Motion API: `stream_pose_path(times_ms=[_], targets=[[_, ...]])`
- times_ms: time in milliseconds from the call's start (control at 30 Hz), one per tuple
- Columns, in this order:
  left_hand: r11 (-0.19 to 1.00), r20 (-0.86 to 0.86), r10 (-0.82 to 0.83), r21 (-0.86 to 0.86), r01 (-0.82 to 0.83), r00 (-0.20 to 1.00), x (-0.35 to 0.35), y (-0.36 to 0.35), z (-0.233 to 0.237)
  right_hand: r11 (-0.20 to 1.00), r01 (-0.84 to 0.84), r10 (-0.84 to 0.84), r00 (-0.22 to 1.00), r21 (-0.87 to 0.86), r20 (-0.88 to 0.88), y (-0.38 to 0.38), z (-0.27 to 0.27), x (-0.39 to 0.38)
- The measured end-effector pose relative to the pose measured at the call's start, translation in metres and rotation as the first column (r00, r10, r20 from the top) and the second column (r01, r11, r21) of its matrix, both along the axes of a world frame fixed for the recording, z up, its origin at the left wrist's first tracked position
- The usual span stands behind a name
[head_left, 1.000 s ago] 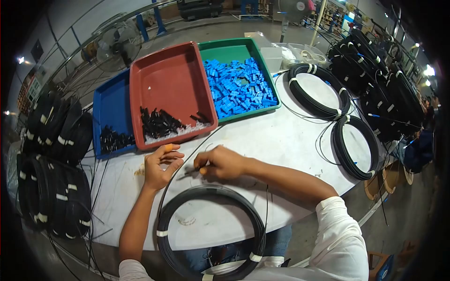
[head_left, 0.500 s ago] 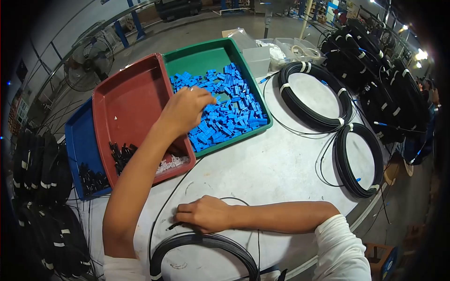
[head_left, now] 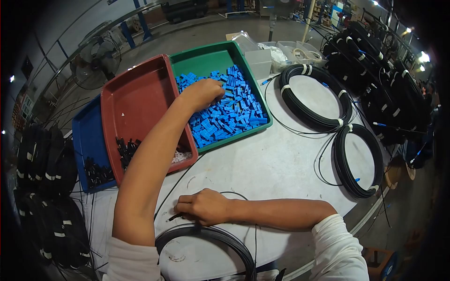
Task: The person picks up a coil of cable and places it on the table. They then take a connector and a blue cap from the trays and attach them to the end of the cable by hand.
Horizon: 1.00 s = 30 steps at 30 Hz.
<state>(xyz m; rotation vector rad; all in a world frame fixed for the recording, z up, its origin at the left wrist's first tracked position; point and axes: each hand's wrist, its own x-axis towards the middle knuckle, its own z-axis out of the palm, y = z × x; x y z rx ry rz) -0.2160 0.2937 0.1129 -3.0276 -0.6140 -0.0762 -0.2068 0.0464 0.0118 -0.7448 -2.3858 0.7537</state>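
Beside the left end of the white-topped counter (head_left: 281,164) stand thick bundles of black cable (head_left: 51,159). Next comes a shallow blue plastic tray (head_left: 86,124) with small black pieces (head_left: 97,174), then a brick-red plastic tray (head_left: 136,89) holding similar dark pieces (head_left: 125,152) and white bits (head_left: 180,155). The left forearm crosses above this red tray; a knock on its rim could shift it and scatter the contents.

The left hand (head_left: 204,93) dips into a green plastic tray (head_left: 206,56), its fingers bent down at a heap of small blue plastic pieces (head_left: 229,122). Their tips are hidden, so how far open they are, or whether they hold anything, I cannot tell. Because the pieces lie jumbled, a careless pinch could catch several or drop one.

Nearer the body, the right hand (head_left: 204,207) curls its fingers closed around a slim dark piece (head_left: 176,217); a slack grip could lose it. Just below, a black cable coil (head_left: 222,235) could slide if tugged.

Farther right lie two white-banded black coils (head_left: 300,111), whose loose strands could snag.
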Motion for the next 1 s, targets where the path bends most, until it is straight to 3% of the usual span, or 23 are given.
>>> stream_pose_path(times_ms=[33,100,233,300,333,433,467,500,567,633,700,767,833,900,967,1000], targets=[[1.000,0.004,0.006,0.006,-0.006,1.000,-0.001,0.005,-0.002,1.000,-0.006,0.006,1.000,0.006,0.004,0.000,-0.001,0.000],[0.980,0.168,0.019,-0.198,0.014,0.986,-0.003,0.016,-0.009,1.000,0.004,-0.003,0.999,0.024,-0.038,0.000,-0.002,-0.001],[0.974,0.343,0.084,-0.225,-0.005,0.936,-0.012,0.004,0.002,0.999,0.004,-0.003,1.000,0.038,-0.023,0.002,-0.003,0.000],[0.964,0.546,0.166,-0.266,-0.018,0.821,-0.022,-0.014,0.009,0.999,-0.003,0.005,0.999,0.048,-0.035,0.002,0.000,0.001],[0.965,0.547,0.171,-0.259,-0.028,0.819,-0.029,-0.022,0.013,1.000,-0.017,0.018,0.999,0.025,-0.050,0.002,0.001,0.001],[0.800,0.675,0.428,-0.593,0.097,0.601,-0.056,-0.053,0.018,0.997,-0.058,0.063,0.993,0.052,-0.103,0.007,-0.006,0.000],[0.757,0.672,0.447,-0.636,0.151,0.590,-0.071,-0.066,0.020,0.998,-0.063,0.066,0.991,0.022,-0.121,0.011,-0.012,-0.001],[0.761,0.671,0.458,-0.635,0.134,0.584,-0.087,-0.077,0.018,0.997,-0.075,0.073,0.988,-0.004,-0.137,0.015,-0.014,-0.002],[0.643,0.727,0.558,-0.683,0.345,0.400,-0.124,-0.100,0.011,0.990,-0.105,0.096,0.991,-0.094,-0.089,0.024,-0.005,0.000],[0.631,0.722,0.621,-0.691,0.353,0.305,-0.159,-0.128,-0.001,0.894,-0.055,0.078,0.996,-0.445,0.032,0.026,0.015,0.003],[0.529,0.680,0.730,-0.627,0.572,0.070,-0.194,-0.155,-0.015,0.931,-0.116,0.089,0.992,-0.346,-0.094,0.039,0.004,0.004],[0.544,0.677,0.735,-0.618,0.568,0.033,-0.227,-0.176,-0.029,0.954,-0.143,0.126,0.989,-0.263,-0.082,0.042,0.013,0.000],[0.579,0.703,0.704,-0.650,0.492,0.100,-0.256,-0.184,-0.058,0.923,-0.080,0.130,0.985,-0.376,0.109,0.036,0.030,-0.004],[0.584,0.701,0.710,-0.638,0.502,0.066,-0.269,-0.190,-0.076,0.930,-0.106,0.162,0.978,-0.353,0.134,0.039,0.032,-0.005],[0.669,0.759,0.640,-0.627,0.400,0.119,-0.270,-0.200,-0.088,0.946,-0.099,0.165,0.966,-0.308,0.197,0.042,0.038,-0.003],[0.687,0.782,0.619,-0.586,0.429,0.076,-0.266,-0.203,-0.095,0.968,-0.046,0.113,0.957,-0.245,0.266,0.041,0.041,-0.004]])
